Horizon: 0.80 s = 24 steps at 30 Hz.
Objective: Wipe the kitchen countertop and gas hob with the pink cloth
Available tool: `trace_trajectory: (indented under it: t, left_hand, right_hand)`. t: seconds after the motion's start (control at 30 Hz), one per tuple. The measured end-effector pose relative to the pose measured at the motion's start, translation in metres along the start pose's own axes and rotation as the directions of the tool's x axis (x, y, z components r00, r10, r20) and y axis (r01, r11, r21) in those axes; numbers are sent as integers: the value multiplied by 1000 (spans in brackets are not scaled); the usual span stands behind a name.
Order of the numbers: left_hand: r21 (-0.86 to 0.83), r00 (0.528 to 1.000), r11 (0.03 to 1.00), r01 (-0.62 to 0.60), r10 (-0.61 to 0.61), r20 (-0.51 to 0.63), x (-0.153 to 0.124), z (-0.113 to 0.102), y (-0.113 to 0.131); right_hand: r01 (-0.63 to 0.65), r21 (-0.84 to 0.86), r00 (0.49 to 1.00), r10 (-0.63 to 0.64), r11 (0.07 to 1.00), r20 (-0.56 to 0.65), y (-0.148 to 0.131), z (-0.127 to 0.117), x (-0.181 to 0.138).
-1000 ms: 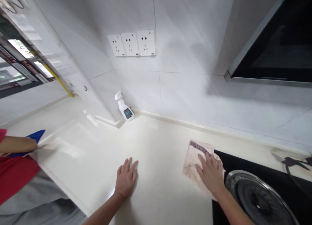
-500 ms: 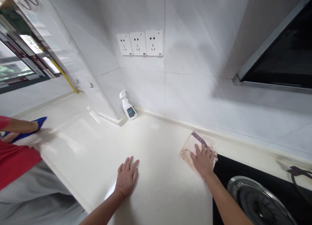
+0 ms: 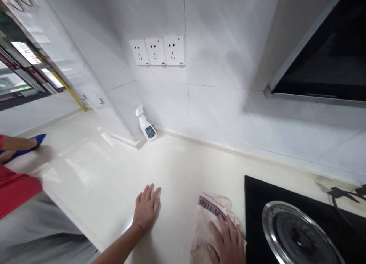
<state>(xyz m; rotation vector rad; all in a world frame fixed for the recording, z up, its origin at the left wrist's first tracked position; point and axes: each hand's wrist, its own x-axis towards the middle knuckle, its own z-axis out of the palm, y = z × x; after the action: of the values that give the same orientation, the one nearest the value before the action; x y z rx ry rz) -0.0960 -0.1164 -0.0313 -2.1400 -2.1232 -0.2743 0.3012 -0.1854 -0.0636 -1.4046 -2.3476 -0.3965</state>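
Observation:
A pale pink cloth (image 3: 207,227) with a purple printed band lies on the cream countertop (image 3: 174,165), beside the left edge of the black cooktop (image 3: 257,195). My right hand (image 3: 227,241) rests flat on this cloth, fingers stretched out and pressing it to the counter. Bare on the counter, my left hand (image 3: 147,208) lies palm down with its fingers spread, holding nothing. The lower part of the cloth and part of my right hand run out of the bottom of the view.
A white spray bottle (image 3: 147,126) stands in the wall corner, below several sockets (image 3: 156,50). At left, a co-worker in a red top (image 3: 17,187) has a hand on a blue cloth (image 3: 40,139). A black range hood (image 3: 323,65) juts out upper right; a cable (image 3: 340,193) lies behind the cooktop.
My right hand has drawn the pink cloth from near the wall back toward me along the cooktop's edge. My left hand has stayed in place on the counter. The view has shifted slightly.

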Motion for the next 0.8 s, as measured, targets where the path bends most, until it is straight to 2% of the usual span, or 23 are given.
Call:
trace_trajectory:
  t: [0.13,0.27,0.37,0.43,0.5,0.53,0.6,0.67,0.73,0.8]
  left_hand:
    - [5,1000,1000,-8,8,-6,0,1,0]
    - [14,1000,1000,-14,14,-8,-1,1,1]
    - [2,1000,1000,-15,15,-16,-2,0,2]
    - [1,1000,1000,-15,15,-23,-2,0,3]
    - [8,999,1000,-19,20,-32,-2,1,4]
    - [14,999,1000,-23,24,-37,-2,1,4]
    - [28,999,999,-30,31,-44,-2,2,4]
    - [35,998,999,-33,35,-47,-2,3,3]
    - [32,998,999,-32,33,-46,-2,4,2]
    - [26,998,999,-28,29,-47,-3,4,3]
  right_hand:
    - [-95,71,995,95,993,5,27,11,30]
    - [-275,12,947,268,961,176,63,24,81]
    - [-412,-66,844,407,909,349,85,30,133]
    - [-519,-104,737,506,849,448,91,36,172]
    - [-565,-118,689,546,817,478,86,45,209]
    - [-573,-114,682,549,811,482,80,50,225]
    - [-559,-81,702,523,825,483,60,59,250]
    - [-501,-15,752,443,866,487,30,63,263]
    - [-401,70,812,319,913,488,-5,61,262]
    - [-278,165,865,172,946,471,-39,55,248]
